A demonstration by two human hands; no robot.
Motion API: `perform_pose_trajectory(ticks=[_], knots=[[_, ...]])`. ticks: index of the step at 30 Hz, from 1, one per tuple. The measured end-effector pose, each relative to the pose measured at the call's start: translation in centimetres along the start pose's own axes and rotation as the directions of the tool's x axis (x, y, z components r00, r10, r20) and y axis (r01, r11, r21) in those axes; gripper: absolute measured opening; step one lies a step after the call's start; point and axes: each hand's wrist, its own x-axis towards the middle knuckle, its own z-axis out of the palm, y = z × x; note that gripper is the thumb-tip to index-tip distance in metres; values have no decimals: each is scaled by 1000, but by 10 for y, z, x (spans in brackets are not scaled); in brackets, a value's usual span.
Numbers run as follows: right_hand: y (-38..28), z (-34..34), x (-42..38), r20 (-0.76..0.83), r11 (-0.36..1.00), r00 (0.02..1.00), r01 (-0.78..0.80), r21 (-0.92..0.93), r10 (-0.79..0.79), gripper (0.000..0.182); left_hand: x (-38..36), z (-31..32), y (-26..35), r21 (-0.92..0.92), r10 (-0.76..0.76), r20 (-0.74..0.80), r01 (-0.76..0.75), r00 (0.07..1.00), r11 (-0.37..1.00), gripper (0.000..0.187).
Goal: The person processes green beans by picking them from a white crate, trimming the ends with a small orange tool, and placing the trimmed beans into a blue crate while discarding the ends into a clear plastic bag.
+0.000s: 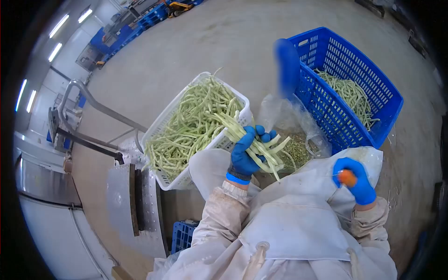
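Observation:
In a blue glove, my left hand (pixel 246 154) is closed round a bunch of long green beans (pixel 266 154), whose ends stick out on both sides of the fist. It is beside the right edge of a white crate (pixel 242 116) heaped with green beans (pixel 191 121). My right hand (pixel 357 179), also blue-gloved, is closed on a small orange-handled knife (pixel 346 178) over my white apron (pixel 298 224). Its thin blade barely shows. Below and beyond the held bunch, a clear plastic bag (pixel 280 112) contains small green bean scraps (pixel 297 151).
A blue crate (pixel 345 112) at the right holds more beans (pixel 350 95). A blurred blue shape (pixel 287 67) covers its near left corner. On the left stands a metal trolley with a tubular handle (pixel 102 109). Another blue crate (pixel 183 235) is low beside me.

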Motion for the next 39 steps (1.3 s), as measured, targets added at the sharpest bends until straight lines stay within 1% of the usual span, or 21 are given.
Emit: perform_pose_trajectory(ticks=[1,2,3,5,6,7,8,9,10,12,14,18,20,22,23,24,26,27,29,32,39], knots=[[-5,-6,-4,-64,978,996,66,199,-54,15,0,-3,3,0,6,-4,-6,1000,1000,18],[-1,-14,-9,-193,950,966,214,227,-172,17,1,-9,7,1,29,-1,-29,1000,1000,17],[9,-35,-11,-228,783,956,285,554,-186,18,2,-13,10,3,52,4,-52,999,999,17],[-6,-50,-6,-165,550,910,366,751,-380,6,-1,-9,14,-8,63,-77,-64,995,998,15],[-8,-51,2,-168,551,910,368,749,-379,6,-1,-10,14,3,57,-44,-57,997,998,14],[-9,-50,10,-127,920,966,254,300,-225,13,0,-2,15,12,45,-7,-45,999,999,13],[-8,-47,18,-184,971,981,14,-240,-60,23,-5,7,12,109,49,-104,-37,993,993,13],[2,-43,35,-58,778,963,177,-603,-264,31,-6,11,9,101,36,-98,-26,995,995,13],[9,-35,51,135,435,911,312,-844,-390,40,-6,13,7,155,-21,-92,35,996,987,11],[-13,3,73,61,816,949,299,-495,-311,40,-5,14,-2,255,-105,-41,112,994,960,10],[-36,29,93,223,595,851,498,-631,-476,41,-5,13,-10,262,-171,23,159,985,952,11],[-41,49,120,383,576,814,580,-576,-437,35,-6,27,-12,293,-246,48,221,968,930,13],[-33,48,129,449,618,860,495,-611,-244,24,-8,30,-14,281,-253,53,229,966,932,15],[-29,44,135,348,629,913,399,-667,-211,21,-8,46,-14,351,-178,-149,220,973,910,18],[-29,43,135,240,637,954,298,-711,-179,17,-7,43,-15,347,-178,-148,220,973,912,18],[-33,45,134,237,635,955,295,-714,-176,17,-5,38,-15,504,-126,-137,179,983,845,19],[-44,50,131,184,783,982,77,-618,49,17,-1,30,-19,705,-33,-154,134,987,696,16],[-40,48,132,181,780,982,75,-621,50,17,0,29,-22,703,-34,-152,132,988,699,16],[-25,42,133,221,909,974,142,-391,-58,21,0,26,-23,741,72,-228,125,971,660,15],[-19,36,129,211,933,971,177,-315,-113,26,1,19,-22,814,161,-215,86,963,575,15],[-28,47,124,188,771,955,298,-563,-232,23,1,42,-21,914,270,-196,76,943,398,11]])
